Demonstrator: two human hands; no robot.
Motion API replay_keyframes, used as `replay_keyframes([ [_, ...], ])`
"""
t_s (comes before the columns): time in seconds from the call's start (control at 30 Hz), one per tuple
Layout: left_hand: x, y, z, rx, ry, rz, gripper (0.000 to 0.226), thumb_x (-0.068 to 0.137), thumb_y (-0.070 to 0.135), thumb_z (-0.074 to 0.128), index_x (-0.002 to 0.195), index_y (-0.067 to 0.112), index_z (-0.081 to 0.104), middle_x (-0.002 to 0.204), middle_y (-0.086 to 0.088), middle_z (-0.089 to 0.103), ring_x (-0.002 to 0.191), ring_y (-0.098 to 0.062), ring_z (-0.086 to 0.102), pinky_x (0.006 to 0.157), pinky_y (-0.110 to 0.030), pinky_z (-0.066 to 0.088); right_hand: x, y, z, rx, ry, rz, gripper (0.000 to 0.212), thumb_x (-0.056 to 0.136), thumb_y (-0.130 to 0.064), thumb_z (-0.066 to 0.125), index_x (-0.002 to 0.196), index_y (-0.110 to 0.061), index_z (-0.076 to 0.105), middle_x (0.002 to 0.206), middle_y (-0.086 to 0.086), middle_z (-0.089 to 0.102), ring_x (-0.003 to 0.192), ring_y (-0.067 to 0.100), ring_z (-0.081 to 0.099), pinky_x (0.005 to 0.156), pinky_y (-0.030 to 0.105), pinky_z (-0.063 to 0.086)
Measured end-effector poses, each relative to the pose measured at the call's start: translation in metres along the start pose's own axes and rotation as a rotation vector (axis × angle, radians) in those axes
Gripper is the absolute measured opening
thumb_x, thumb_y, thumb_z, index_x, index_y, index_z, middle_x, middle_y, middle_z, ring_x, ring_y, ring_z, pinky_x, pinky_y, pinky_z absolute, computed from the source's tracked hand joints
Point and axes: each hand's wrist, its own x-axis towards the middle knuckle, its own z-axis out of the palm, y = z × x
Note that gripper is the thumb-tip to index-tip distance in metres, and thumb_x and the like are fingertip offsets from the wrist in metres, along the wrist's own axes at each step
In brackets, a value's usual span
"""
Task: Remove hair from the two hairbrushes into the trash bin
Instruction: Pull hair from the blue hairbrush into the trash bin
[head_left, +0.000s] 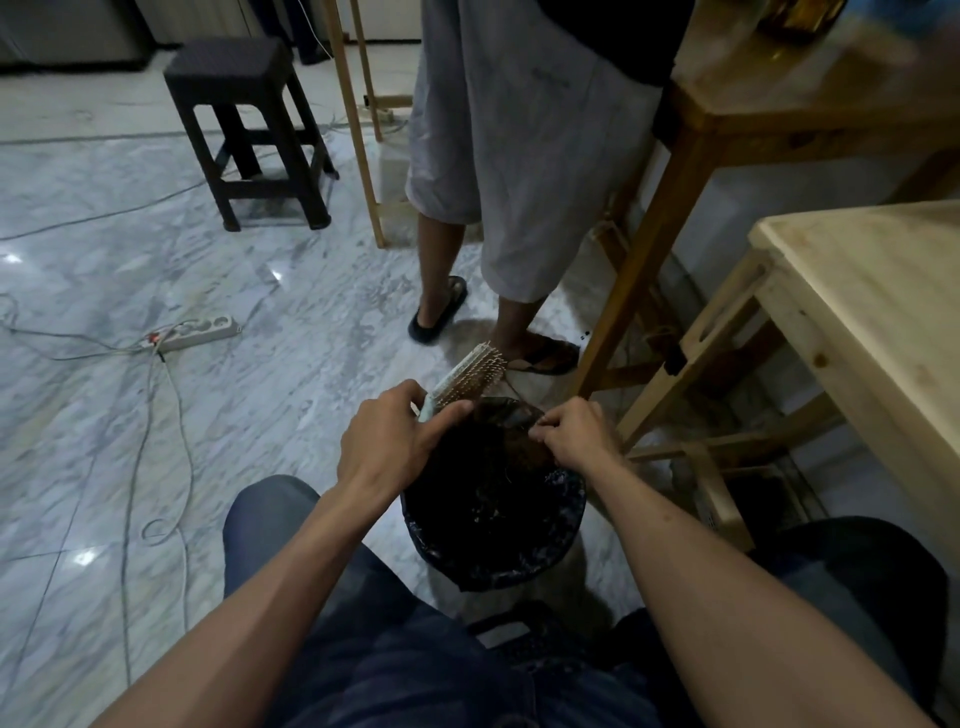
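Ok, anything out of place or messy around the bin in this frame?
Nothing spilled: the left hand holds the hairbrush over the trash bin while the right hand pinches hair above it. The one untidy thing is the power strip, with loose cables trailing across the floor.

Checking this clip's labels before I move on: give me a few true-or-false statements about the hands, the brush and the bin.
1. The left hand holds the hairbrush. True.
2. The trash bin stands on the wooden table. False: it stands on the floor between the person's knees.
3. The right hand is over the bin, fingers pinched. True.
4. The dark stool lies tipped over. False: it stands upright.
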Motion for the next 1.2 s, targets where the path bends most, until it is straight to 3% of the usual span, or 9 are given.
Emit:
replay_keyframes([
  [0.17,0.001,-0.001,-0.001,-0.045,-0.011,-0.058,0.061,0.077,0.077,0.059,0.085,0.017,0.058,0.052,-0.002,0.053,0.051,-0.018,0.052,0.049,-0.031,0.034,-0.005,0.008,-0.008,-0.107,-0.032,0.091,0.017,0.092,-0.034,0.076,0.1,-0.02,0.082,0.104,0.001,0.069,0.107,0.024,0.066,0.074,0.031,0.044],
  [0.27,0.0,-0.003,0.001,-0.007,-0.11,-0.047,0.066,0.077,0.08,0.055,0.089,0.015,0.057,0.052,0.001,0.046,0.05,-0.018,0.047,0.051,-0.031,0.032,-0.004,0.002,-0.011,-0.15,-0.181,0.119,0.02,0.09,-0.024,0.078,0.107,-0.013,0.077,0.115,0.007,0.073,0.105,0.027,0.069,0.082,0.037,0.056],
  [0.37,-0.001,-0.003,0.0,0.034,-0.269,-0.011,0.064,0.077,0.077,0.059,0.097,0.016,0.053,0.066,-0.001,0.056,0.061,-0.019,0.056,0.055,-0.035,0.038,-0.004,-0.014,-0.03,-0.194,-0.465,0.058,0.065,0.086,-0.007,0.08,0.146,-0.013,0.054,0.137,0.015,0.062,0.104,0.028,0.069,0.091,0.045,0.061],
  [0.47,-0.003,-0.003,0.0,0.097,-0.393,0.055,0.045,0.083,0.05,0.07,0.107,0.017,0.05,0.087,-0.005,0.064,0.077,-0.023,0.061,0.064,-0.041,0.048,-0.006,-0.027,-0.053,0.017,-0.568,-0.068,0.095,0.084,-0.003,0.081,0.161,-0.023,0.029,0.151,0.011,0.051,0.095,0.021,0.066,0.078,0.036,0.062],
  [0.57,-0.005,0.0,0.003,0.059,-0.361,0.107,0.026,0.087,0.026,0.063,0.109,0.015,0.054,0.089,-0.004,0.064,0.08,-0.023,0.059,0.067,-0.039,0.048,-0.005,-0.031,-0.056,0.246,-0.442,-0.203,0.073,0.088,-0.01,0.08,0.152,-0.018,0.047,0.137,-0.001,0.059,0.088,0.013,0.067,0.063,0.024,0.056],
  [0.73,-0.002,0.006,-0.003,0.06,-0.284,0.14,0.017,0.093,0.024,0.061,0.092,0.007,0.056,0.077,-0.008,0.06,0.07,-0.024,0.054,0.058,-0.035,0.038,-0.003,-0.023,-0.037,0.28,-0.165,-0.172,0.007,0.093,-0.013,0.075,0.097,-0.01,0.08,0.091,0.009,0.08,0.064,0.01,0.068,0.06,0.022,0.058],
  [0.9,-0.006,0.005,-0.002,0.088,-0.279,0.118,0.028,0.088,0.017,0.061,0.067,0.013,0.042,0.061,-0.004,0.046,0.054,-0.021,0.042,0.05,-0.033,0.028,0.003,-0.015,-0.02,0.376,-0.019,-0.026,0.008,0.09,-0.008,0.079,0.082,-0.007,0.079,0.077,0.007,0.076,0.057,0.013,0.067,0.066,0.03,0.065],
  [1.0,-0.005,0.007,-0.008,0.061,-0.152,0.068,0.036,0.087,0.015,0.06,0.064,0.01,0.032,0.057,-0.007,0.037,0.051,-0.022,0.033,0.05,-0.034,0.022,0.015,0.005,-0.01,0.447,0.05,0.165,0.01,0.09,-0.002,0.076,0.08,0.0,0.076,0.083,0.015,0.073,0.057,0.02,0.066,0.051,0.026,0.06],
  [1.2,0.007,0.007,-0.032,0.007,-0.026,0.039,0.022,0.087,0.015,0.064,0.074,0.001,0.054,0.062,-0.011,0.053,0.056,-0.024,0.045,0.049,-0.034,0.029,0.006,0.032,0.003,0.648,-0.107,0.244,0.005,0.089,0.006,0.074,0.091,0.009,0.076,0.088,0.022,0.076,0.063,0.022,0.066,0.056,0.028,0.057],
])
